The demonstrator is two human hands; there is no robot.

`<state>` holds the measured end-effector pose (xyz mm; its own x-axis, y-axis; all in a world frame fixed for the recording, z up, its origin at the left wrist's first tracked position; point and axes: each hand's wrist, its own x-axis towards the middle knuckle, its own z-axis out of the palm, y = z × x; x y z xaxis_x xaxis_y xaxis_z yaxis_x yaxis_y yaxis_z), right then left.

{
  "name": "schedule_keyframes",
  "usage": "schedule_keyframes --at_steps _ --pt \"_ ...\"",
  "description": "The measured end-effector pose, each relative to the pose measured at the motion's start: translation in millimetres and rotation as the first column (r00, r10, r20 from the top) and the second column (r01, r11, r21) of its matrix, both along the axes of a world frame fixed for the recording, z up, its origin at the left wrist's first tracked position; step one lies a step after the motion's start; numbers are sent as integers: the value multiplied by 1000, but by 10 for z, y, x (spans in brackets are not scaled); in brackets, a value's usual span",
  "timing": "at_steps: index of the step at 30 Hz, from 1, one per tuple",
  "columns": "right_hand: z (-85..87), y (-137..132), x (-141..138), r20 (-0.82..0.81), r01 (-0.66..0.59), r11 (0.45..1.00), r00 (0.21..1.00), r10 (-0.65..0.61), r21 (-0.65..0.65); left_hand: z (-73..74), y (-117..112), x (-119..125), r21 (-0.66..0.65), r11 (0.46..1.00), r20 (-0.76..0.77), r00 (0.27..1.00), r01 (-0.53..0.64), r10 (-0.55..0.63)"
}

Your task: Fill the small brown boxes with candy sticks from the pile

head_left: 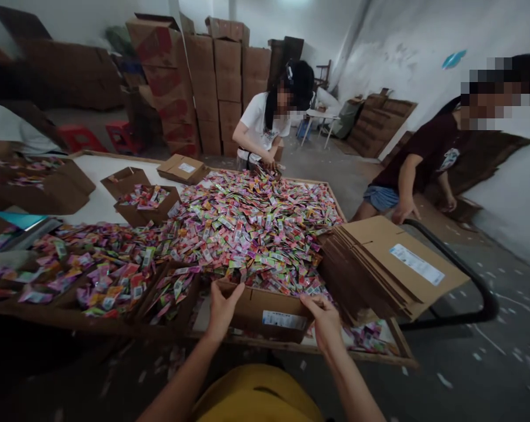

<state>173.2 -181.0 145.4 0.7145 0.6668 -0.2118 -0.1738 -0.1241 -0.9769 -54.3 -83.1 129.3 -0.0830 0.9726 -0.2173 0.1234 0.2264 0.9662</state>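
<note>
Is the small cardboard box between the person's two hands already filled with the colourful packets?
No: the small cardboard box, held by the left hand and right hand, shows only bare cardboard.

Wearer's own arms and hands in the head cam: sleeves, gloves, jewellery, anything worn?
Both forearms are bare with no sleeve in view. The left hand and right hand wear no gloves, and no rings, watch or wristband can be made out. A yellow garment shows at the bottom edge, between the arms.
</note>
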Motion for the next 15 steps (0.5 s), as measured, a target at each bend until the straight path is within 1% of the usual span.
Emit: schedule_keyframes --at_steps 1,2,3,4,5,6,7,8,9,10,12,13,14,15 --pt "-56 -5 -39 -6 29 999 1000 -30 -18 8 -8 -28 15 999 3 999 43 -43" --pt "-120 -11 -70 -21 63 997 998 -64 -43 16 -24 -59 38 991 10 992 129 -130" --pt "-188 -17 -90 -46 89 993 995 -92 -75 20 -46 -95 74 968 5 970 241 -242" --pt "-259 -26 -100 -77 97 990 991 -106 -105 12 -71 -132 113 921 -21 928 372 -372" --pt "-330 -38 -102 -107 80 988 990 -95 -133 -13 -94 -169 144 850 -60 862 507 -503" --pt "-401 -52 -99 -117 32 986 992 -52 -165 -62 -112 -202 160 759 -102 775 631 -623" --pt "-473 -65 -97 -109 -35 978 994 13 -205 -138 -120 -230 160 669 -140 687 726 -713" --pt "-545 -73 -99 -90 -109 961 992 89 -255 -239 -116 -250 150 617 -175 635 772 -752" --pt "-617 -74 -109 -66 -178 933 984 166 -314 -360 -100 -263 140 620 -204 635 772 -745" --pt "-685 -63 -128 -34 -222 901 974 226 -374 -494 -72 -267 141 656 -225 669 741 -708" --pt "-793 -5 -188 32 -232 855 960 278 -464 -753 2 -256 184 757 -243 775 627 -583" --pt "-821 37 -220 64 -215 848 958 279 -485 -858 42 -246 207 795 -231 818 570 -527" --pt "-826 79 -249 122 -191 852 951 283 -487 -937 79 -236 217 819 -205 845 532 -495" --pt "-807 110 -270 209 -173 869 932 297 -463 -990 110 -228 215 831 -172 858 513 -485"
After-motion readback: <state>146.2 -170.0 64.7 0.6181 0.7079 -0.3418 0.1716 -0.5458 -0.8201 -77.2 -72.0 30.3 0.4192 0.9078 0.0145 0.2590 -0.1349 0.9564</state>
